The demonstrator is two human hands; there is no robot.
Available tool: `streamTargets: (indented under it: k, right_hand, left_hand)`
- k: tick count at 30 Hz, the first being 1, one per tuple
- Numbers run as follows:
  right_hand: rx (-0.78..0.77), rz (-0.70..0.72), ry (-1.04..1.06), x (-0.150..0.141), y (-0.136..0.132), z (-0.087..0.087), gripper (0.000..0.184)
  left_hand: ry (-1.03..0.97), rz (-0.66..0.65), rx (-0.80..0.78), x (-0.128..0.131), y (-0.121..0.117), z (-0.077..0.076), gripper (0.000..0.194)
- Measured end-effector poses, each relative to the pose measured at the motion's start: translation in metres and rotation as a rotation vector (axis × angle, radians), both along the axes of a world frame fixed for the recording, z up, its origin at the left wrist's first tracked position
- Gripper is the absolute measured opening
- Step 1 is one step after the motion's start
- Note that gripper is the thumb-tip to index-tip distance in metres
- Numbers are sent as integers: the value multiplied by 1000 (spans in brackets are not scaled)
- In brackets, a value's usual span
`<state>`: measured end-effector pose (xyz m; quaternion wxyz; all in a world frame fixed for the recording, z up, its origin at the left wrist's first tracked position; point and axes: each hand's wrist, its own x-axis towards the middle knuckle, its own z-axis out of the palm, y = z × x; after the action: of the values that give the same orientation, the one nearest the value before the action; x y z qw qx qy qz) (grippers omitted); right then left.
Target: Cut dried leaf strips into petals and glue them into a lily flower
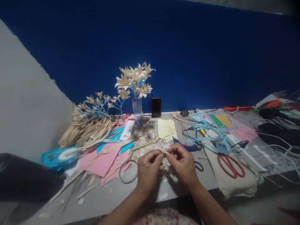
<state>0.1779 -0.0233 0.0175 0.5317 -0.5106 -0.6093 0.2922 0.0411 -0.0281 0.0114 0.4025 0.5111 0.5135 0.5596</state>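
Note:
My left hand (pixel 148 167) and my right hand (pixel 182 162) meet over the middle of the grey table (pixel 112 197), fingertips pinched together on a small pale straw piece (pixel 164 153). Both hands are closed on it. Loose dried straw strips (pixel 145 143) lie just beyond them. A clear vase of straw flowers (pixel 136 84) with light-blue stems stands at the back, and a second flower bunch (pixel 98 104) lies to its left.
Pink and blue paper sheets (pixel 105 159) and a blue tape dispenser (pixel 58 156) lie left. A ring (pixel 127 171) sits by my left hand. Red scissors (pixel 231 165) rest on cloth at right, with a blue glue gun (pixel 187 146), ribbons, cables, and a phone (pixel 156 107) against the blue wall.

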Motion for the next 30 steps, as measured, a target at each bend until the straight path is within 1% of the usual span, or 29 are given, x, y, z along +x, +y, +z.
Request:
streamTargets:
  k: [4,7,9,12,15,19,23,27,30]
  right_hand:
    - [-9,13,0,5,-3,-3,10]
    - [0,45,-14,9,-6,-5,11]
    - [7,65,-21,11,-8,-5,10]
    - [-4,94,-16,11,-10,-4,12]
    - [-14,109,1,9,-11,-2,15]
    - [18,138,5,5,-11,0,13]
    - [66,166,-12,0,-9,1,11]
    - [92,185,-18,-3,-7,0,9]
    - [79,194,-14,-3,-6,-1,10]
  left_hand:
    - [46,78,111,-3,-2,-5,12]
    - [6,92,179,-4,-3,-7,11]
    - [-56,88,168,-4,-4,-7,9]
    - [-129,50,73,-4,-4,-6,10]
    - [-161,5,-11,-6,-4,-5,14]
    - [-204,-10,-44,-10,-5,-7,12]
    - [-225,6,-18,-13,-3,-13,10]
    - [-196,16,70,-16,-1,-17,12]
    - [-167,25,131,-17,1,-17,16]
